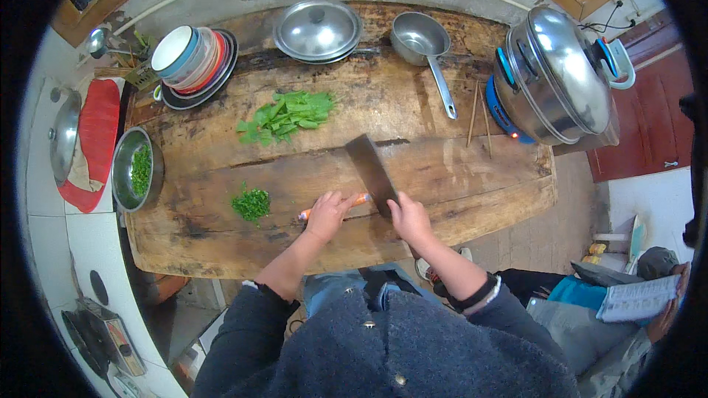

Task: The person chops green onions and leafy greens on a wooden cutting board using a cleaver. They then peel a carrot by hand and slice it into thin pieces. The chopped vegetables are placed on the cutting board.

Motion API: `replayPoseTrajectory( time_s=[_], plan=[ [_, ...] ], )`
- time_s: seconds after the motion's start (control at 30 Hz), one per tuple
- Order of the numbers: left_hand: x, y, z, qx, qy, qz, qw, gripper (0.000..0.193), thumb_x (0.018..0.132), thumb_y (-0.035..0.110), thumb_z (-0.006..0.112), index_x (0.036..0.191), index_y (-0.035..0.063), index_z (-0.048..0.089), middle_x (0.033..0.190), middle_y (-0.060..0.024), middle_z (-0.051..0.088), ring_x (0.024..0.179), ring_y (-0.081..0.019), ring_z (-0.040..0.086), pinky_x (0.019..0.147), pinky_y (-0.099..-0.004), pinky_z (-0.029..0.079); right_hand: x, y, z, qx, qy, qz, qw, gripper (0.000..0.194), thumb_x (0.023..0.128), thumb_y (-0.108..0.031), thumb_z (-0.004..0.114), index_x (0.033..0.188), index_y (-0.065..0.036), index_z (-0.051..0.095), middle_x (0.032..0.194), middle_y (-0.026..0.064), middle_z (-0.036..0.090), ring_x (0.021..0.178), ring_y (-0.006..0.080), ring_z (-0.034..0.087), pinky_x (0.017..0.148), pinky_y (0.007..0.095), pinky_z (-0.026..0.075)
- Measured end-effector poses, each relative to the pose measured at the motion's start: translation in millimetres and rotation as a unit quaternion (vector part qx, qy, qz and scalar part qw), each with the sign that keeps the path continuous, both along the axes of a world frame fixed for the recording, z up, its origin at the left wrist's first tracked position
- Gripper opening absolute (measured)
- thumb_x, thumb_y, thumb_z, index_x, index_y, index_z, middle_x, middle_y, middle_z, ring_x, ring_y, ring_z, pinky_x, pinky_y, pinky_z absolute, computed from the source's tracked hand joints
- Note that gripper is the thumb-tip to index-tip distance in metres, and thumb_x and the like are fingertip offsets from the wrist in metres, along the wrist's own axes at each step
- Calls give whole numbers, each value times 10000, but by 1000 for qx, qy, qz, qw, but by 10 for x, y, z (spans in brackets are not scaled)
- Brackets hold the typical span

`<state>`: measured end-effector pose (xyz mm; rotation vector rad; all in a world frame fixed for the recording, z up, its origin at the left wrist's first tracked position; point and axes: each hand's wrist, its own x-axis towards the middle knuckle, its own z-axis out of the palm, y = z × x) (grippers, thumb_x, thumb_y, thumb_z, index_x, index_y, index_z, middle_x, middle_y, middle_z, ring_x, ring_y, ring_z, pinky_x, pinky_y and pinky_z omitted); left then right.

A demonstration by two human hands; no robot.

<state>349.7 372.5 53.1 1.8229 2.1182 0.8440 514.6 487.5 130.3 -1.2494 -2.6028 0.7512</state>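
Observation:
My left hand presses down on an orange wrapped sausage lying on the wooden table; both ends of it show beside the fingers. In my right hand is the handle end of a broad cleaver, its blade beside the sausage's right end and pointing away from me. Left of my left hand lies a small heap of chopped green herbs. Farther back is a pile of cut leafy greens. A steel bowl at the left holds more chopped greens.
Along the back stand stacked bowls, a lidded pan and a steel saucepan. A large steamer pot stands on a blue cooker at the right, near two chopsticks. Another person holds papers at lower right.

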Motion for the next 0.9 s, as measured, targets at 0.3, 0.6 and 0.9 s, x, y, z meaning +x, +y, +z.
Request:
replayPoseTrajectory(
  time_s=[0.3, 0.6, 0.9],
  plan=[
    [-48, -464, 450, 53, -311, 84, 945, 392, 772, -3, 608, 1153, 50, 534, 1018, -92, 546, 948, -222, 538, 821, -299, 439, 679, 461, -223, 257, -35, 83, 962, 374, 710, -126, 621, 1074, -204, 599, 1119, 33, 593, 535, 237, 588, 518, 341, 505],
    [18, -666, 672, 87, -494, 119, 857, 394, 804, -64, 567, 1184, -22, 470, 1127, -68, 480, 1035, -146, 521, 881, -270, 433, 718, 470, -605, 230, -112, 90, 962, 497, 715, -223, 649, 1195, -239, 521, 1233, 13, 515, 666, 214, 573, 572, 321, 505],
    [17, -717, 752, 133, -454, 139, 870, 377, 788, -77, 573, 1156, -42, 498, 1136, -92, 486, 1061, -171, 517, 897, -284, 448, 502, 392, -322, 272, -175, 127, 938, 422, 761, -148, 544, 1182, -169, 518, 1220, 49, 502, 843, 263, 537, 725, 352, 487]
  ],
)
